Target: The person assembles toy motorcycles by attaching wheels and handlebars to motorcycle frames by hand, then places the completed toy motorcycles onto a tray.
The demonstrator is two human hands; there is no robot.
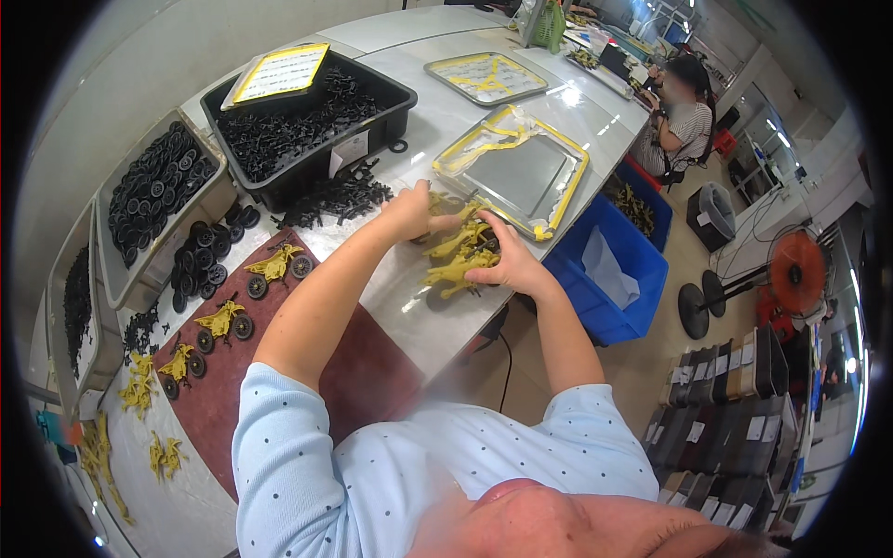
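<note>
Both hands meet over a group of yellow toy motorcycles [454, 249] on the white table. My left hand [410, 213] closes its fingers at the far left side of the group, partly hiding what it grips. From the right, my right hand [517, 264] curls its thumb and fingers around the toys' ends. Dark parts show among the yellow bodies. On the dark red mat [363, 372] to the left stand several yellow toy motorcycles [219, 321] with black wheels.
A black bin [406, 119] of small black parts stands far left, beside a tray [113, 288] of black wheels [153, 191]. Loose black parts [349, 191] lie nearby. Yellow-edged metal trays [581, 172] sit ahead. Blue bins [595, 288] adjoin the table's right edge; a person [684, 130] sits beyond.
</note>
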